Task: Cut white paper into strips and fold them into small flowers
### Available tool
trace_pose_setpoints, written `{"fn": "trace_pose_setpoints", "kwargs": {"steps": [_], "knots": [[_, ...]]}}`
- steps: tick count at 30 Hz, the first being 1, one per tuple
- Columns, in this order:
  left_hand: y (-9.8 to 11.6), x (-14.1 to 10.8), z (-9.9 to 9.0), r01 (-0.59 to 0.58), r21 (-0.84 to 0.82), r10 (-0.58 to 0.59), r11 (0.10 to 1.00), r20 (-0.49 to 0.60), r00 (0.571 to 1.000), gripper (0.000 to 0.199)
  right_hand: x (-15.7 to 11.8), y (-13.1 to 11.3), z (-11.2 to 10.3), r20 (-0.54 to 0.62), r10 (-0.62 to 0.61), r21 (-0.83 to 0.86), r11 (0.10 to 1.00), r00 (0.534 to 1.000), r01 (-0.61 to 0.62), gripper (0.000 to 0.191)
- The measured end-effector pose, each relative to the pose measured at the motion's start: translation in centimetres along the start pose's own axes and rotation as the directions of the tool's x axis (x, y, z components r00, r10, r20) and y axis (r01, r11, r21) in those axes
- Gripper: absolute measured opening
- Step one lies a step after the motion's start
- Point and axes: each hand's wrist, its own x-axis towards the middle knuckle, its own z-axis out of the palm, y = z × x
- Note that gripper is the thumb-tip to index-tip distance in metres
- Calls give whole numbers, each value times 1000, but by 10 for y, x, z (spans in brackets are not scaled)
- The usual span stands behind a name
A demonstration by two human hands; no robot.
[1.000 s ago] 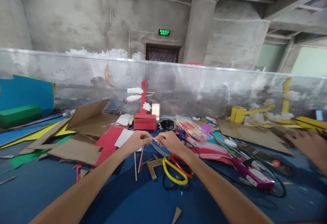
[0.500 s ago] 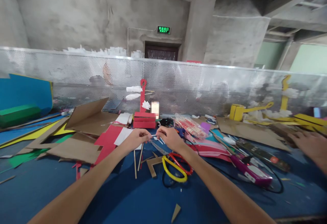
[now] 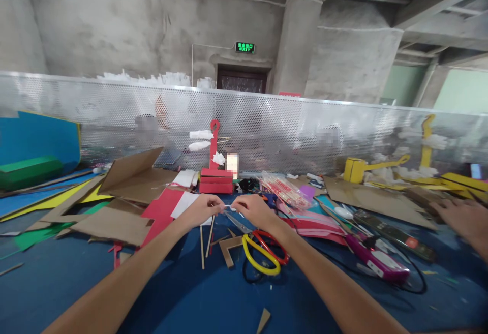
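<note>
My left hand [image 3: 206, 208] and my right hand [image 3: 250, 208] are close together over the middle of the blue table. Both are closed in a pinch on a thin white strip [image 3: 227, 206], which stretches across the small gap between them. Its material is too small to make out. Just below my hands lie scissors [image 3: 267, 271] with one yellow and one red handle, their blades pointing toward my fingers. Thin wooden sticks [image 3: 202, 247] and an L-shaped piece of cardboard [image 3: 227, 255] rest beside the scissors. Behind my hands stands a red box [image 3: 215, 185] with a red upright carrying white tufts.
Brown cardboard [image 3: 114, 220] and red card [image 3: 162, 207] lie left. To the right are a bag of sticks [image 3: 285, 191], a purple device [image 3: 381, 263] with a black cable and another person's hand [image 3: 459, 219]. A perforated metal screen [image 3: 251, 120] runs behind.
My right hand has turned slightly, and its fingers are curled closer round the white strip. The view has shifted very slightly. The other things lie as before.
</note>
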Motion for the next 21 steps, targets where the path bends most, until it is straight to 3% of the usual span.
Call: {"fn": "trace_pose_setpoints", "kwargs": {"steps": [4, 9, 11, 14, 16, 18, 21], "knots": [[-8, 2, -2, -36, 86, 36, 996, 2, 999, 28, 1, -1, 0, 5, -33, -44, 998, 999, 33, 20], [-20, 5, -14, -65, 282, 97, 957, -100, 990, 30, 0, 3, -1, -32, 103, -253, 962, 994, -108, 21], [-23, 2, -24, 19, 479, 69, 878, -166, 984, 28, 0, 7, 0, -37, 166, -353, 920, 985, -168, 21], [-29, -6, -37, 189, 750, 6, 634, -249, 969, 31, -1, 12, 5, -6, 226, -467, 861, 974, -203, 21], [-32, -10, -43, 271, 820, -55, 505, -282, 958, 38, -1, 13, 9, 26, 244, -519, 832, 969, -195, 20], [-36, -13, -47, 327, 832, -126, 447, -304, 944, 46, 0, 13, 12, 39, 250, -544, 818, 967, -189, 22], [-42, -13, -51, 346, 819, -181, 458, -295, 938, 52, 0, 14, 10, 7, 260, -525, 823, 966, -218, 24]]}}
